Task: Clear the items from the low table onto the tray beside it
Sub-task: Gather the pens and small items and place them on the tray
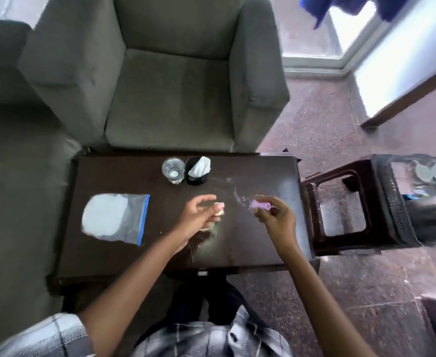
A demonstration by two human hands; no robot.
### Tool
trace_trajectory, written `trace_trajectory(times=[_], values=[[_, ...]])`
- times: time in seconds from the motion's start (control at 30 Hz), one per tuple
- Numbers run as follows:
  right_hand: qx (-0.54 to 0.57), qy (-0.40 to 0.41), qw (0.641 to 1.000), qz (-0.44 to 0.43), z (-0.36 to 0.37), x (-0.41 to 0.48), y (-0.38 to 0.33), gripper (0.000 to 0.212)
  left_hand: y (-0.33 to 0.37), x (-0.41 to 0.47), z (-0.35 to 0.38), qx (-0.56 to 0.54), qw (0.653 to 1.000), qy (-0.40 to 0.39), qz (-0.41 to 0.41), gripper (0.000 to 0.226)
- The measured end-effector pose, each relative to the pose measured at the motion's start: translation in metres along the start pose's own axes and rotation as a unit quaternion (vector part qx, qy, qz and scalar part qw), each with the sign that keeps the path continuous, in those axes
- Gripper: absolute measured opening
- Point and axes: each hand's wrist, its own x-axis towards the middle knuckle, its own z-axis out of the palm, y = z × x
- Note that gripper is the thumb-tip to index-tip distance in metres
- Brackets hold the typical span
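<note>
Checked grey shirt [211, 338] nearest; right grip [276, 215] pinches a small pink cylindrical object [260, 204] above the dark wooden bench [250, 240]. Left grip [199, 217], fingers loosely spread, sits over a small beige item [220, 214]. Dark perforated tray [389, 202] stands right of the bench.

Beige item [220, 214] mostly hidden under left hand [199, 217]; pink item [260, 204] half covered by right hand [278, 220]; tray [392, 202] blurred, cut by right edge.
</note>
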Motion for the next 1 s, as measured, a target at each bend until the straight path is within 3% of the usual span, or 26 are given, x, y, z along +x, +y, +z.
trace_trajectory(times=[0.23,0.47,0.67,1.0], values=[[-0.022,0.075,0.994,-0.080,-0.049,-0.087,-0.008,0.020,0.001,-0.037,0.031,0.021,0.993,-0.112,0.019,0.016],[0.058,0.148,0.986,-0.050,-0.113,-0.121,0.015,0.026,0.010,-0.064,0.103,0.050,0.980,-0.190,0.032,0.021],[0.106,0.209,0.970,-0.058,-0.199,-0.127,0.041,0.024,0.019,-0.074,0.209,0.075,0.967,-0.231,0.072,0.014],[0.179,0.274,0.943,-0.054,-0.386,-0.128,0.108,0.019,0.008,-0.075,0.417,0.087,0.947,-0.307,0.034,0.017]])
